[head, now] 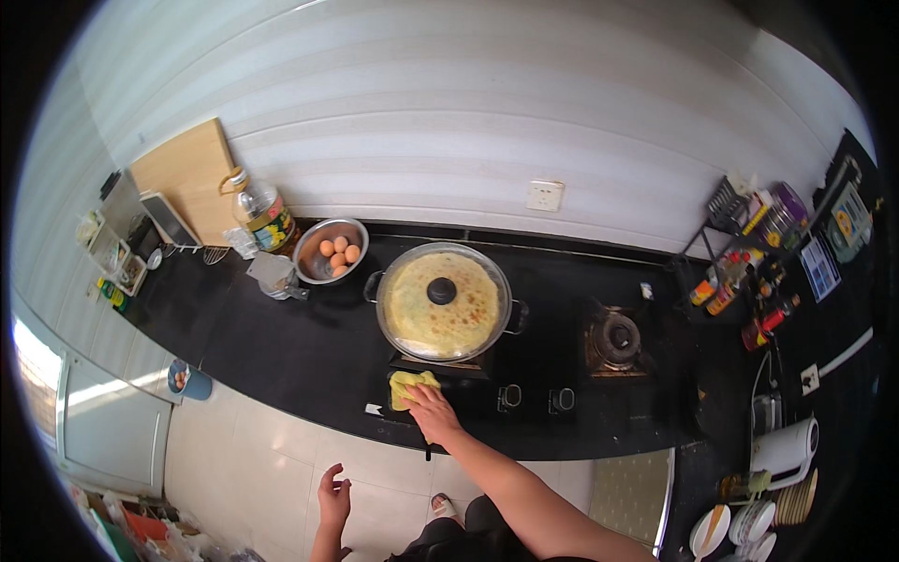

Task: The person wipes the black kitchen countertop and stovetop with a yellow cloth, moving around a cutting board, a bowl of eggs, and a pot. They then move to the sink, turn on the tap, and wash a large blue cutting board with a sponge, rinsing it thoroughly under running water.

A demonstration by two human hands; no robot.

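My right hand (pixel 432 414) presses a yellow cloth (pixel 413 386) onto the front part of the black cooktop, just below a pan. My left hand (pixel 335 494) is raised over the floor, its fingers apart and holding nothing. The wide two-handled pan (pixel 518 317) sits on the left burner under a glass lid with a black knob (pixel 441 291). Through the lid a browned flatbread (pixel 414 302) shows. Two control knobs (pixel 511 397) are right of the cloth.
A steel bowl of eggs (pixel 331 226), an oil bottle (pixel 261 211) and a wooden cutting board (pixel 182 183) stand at the back left. The bare right burner (pixel 618 338) is beside the pan. A rack (pixel 692 284) with condiment bottles, a white kettle (pixel 783 449) and stacked bowls (pixel 751 523) are at the right.
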